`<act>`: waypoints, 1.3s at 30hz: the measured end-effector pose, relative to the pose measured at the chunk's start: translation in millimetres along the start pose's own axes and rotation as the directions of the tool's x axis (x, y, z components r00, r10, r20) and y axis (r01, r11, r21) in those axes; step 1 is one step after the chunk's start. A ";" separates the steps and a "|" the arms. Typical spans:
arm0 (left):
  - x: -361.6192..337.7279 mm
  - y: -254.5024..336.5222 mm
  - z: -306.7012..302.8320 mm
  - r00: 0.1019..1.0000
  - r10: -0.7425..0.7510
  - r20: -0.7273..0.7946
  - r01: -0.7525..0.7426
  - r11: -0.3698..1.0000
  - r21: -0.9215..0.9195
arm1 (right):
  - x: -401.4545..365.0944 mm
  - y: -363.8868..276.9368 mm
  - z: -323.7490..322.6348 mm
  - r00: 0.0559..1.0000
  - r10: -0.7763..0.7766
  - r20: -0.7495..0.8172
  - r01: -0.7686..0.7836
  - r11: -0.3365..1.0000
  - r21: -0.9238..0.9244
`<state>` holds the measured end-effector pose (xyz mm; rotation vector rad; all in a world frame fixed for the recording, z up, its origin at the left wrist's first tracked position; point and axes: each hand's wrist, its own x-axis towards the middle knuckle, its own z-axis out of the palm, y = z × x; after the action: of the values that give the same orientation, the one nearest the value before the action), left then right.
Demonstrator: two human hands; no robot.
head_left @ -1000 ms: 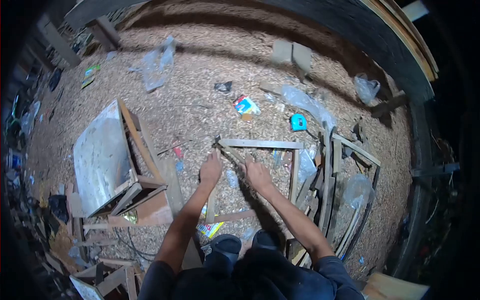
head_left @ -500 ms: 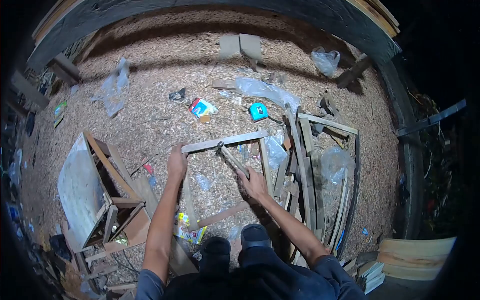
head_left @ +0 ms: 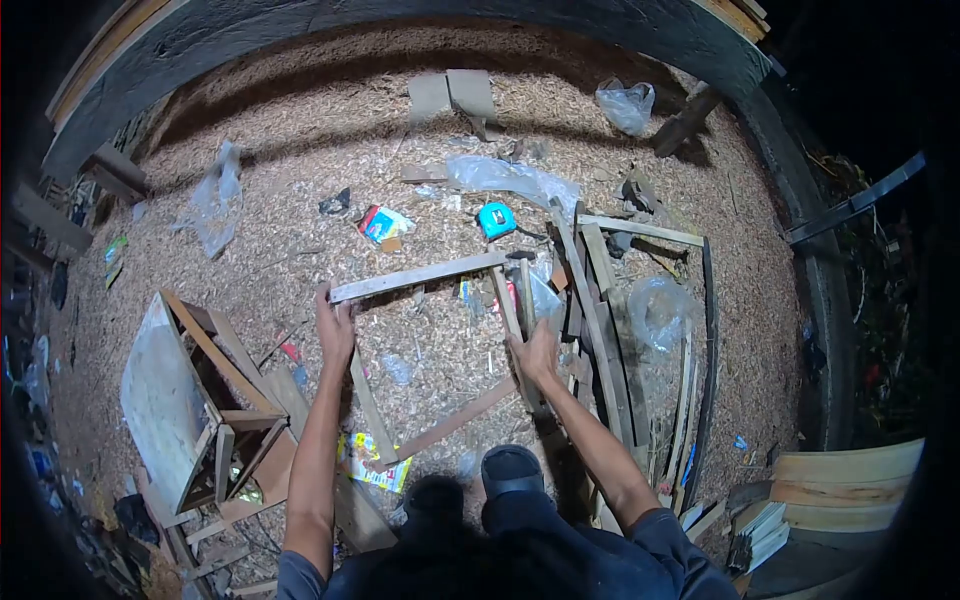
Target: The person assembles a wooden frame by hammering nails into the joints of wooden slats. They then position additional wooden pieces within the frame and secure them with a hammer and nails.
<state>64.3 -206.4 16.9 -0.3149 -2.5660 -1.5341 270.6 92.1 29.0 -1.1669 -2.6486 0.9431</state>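
Wooden frame (head_left: 420,276) is pale, its near slat (head_left: 455,421) reddish-brown.

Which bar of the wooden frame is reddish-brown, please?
The bar nearest the feet is reddish-brown; the far bar and the two side bars look paler.

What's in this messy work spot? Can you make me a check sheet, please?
Surface: ground covered in wood chips.
Job's things: wooden frame, hammer.
Clutter: tape measure, plastic bag, wrapper, wood strips.
Hands: left hand holds the frame's corner; right hand grips the hammer.
Cables: none clearly seen.
Surroundings: grey board ahead, wooden box on the left, darkness at the right.
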 end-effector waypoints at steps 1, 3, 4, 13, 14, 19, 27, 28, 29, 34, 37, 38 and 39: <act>-1.7 5.3 -4.5 1.000 0.000 0.001 0.000 1.000 0.004 | 2.2 2.4 1.7 1.000 0.002 0.003 -0.002 1.000 0.003; -4.5 16.8 -14.6 0.946 -0.280 0.165 0.306 0.939 -0.160 | 8.6 3.6 1.0 0.991 -0.110 -0.076 0.116 0.990 0.085; -6.1 9.6 -13.7 0.946 -0.279 0.167 0.305 0.940 -0.155 | 11.4 2.2 0.2 0.991 -0.107 -0.074 0.113 0.989 0.090; 1.5 14.4 -14.0 0.939 -0.341 0.053 0.342 0.898 -0.276 | 8.0 -19.6 -7.0 0.990 -0.139 -0.029 0.140 0.987 0.077; 2.7 9.5 -11.9 0.939 -0.341 0.051 0.341 0.899 -0.276 | 8.9 -19.2 -4.3 0.991 -0.135 -0.020 0.136 0.990 0.044; 3.6 -20.0 5.0 0.977 -0.180 -0.117 0.151 0.964 -0.221 | 25.6 -19.5 -8.7 0.987 -0.159 0.015 0.157 0.985 0.072; -1.9 -48.3 14.7 0.926 -0.371 -0.067 0.323 0.872 -0.367 | 25.5 -1.3 -4.2 0.968 -0.229 0.105 0.220 0.971 0.091; -1.7 -46.5 15.0 0.935 -0.349 -0.065 0.304 0.882 -0.361 | 26.6 0.0 -5.5 0.969 -0.221 0.114 0.213 0.974 0.079; -2.6 -44.2 15.7 0.936 -0.347 -0.059 0.304 0.882 -0.361 | 26.6 0.9 -6.2 0.970 -0.216 0.110 0.208 0.975 0.079; -23.2 -68.8 17.4 0.928 -0.371 0.023 0.340 0.821 -0.459 | 30.7 1.6 -9.1 0.974 -0.186 0.132 0.177 0.981 0.079; -29.7 -59.4 10.9 0.955 -0.296 0.004 0.276 0.884 -0.378 | 31.3 4.7 -4.1 0.978 -0.177 0.110 0.172 0.984 0.055; -30.4 -48.9 9.9 0.976 -0.215 -0.031 0.199 0.945 -0.260 | 31.8 7.1 -3.5 0.978 -0.181 0.108 0.177 0.983 0.042; -31.7 -45.6 9.5 0.978 -0.208 -0.011 0.197 0.942 -0.273 | 31.9 3.2 -8.3 0.978 -0.141 0.154 0.137 0.990 0.032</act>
<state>83.6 -222.4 -33.5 -0.0453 -2.4203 -1.9485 252.9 120.1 29.0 -0.9241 -2.7893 1.0752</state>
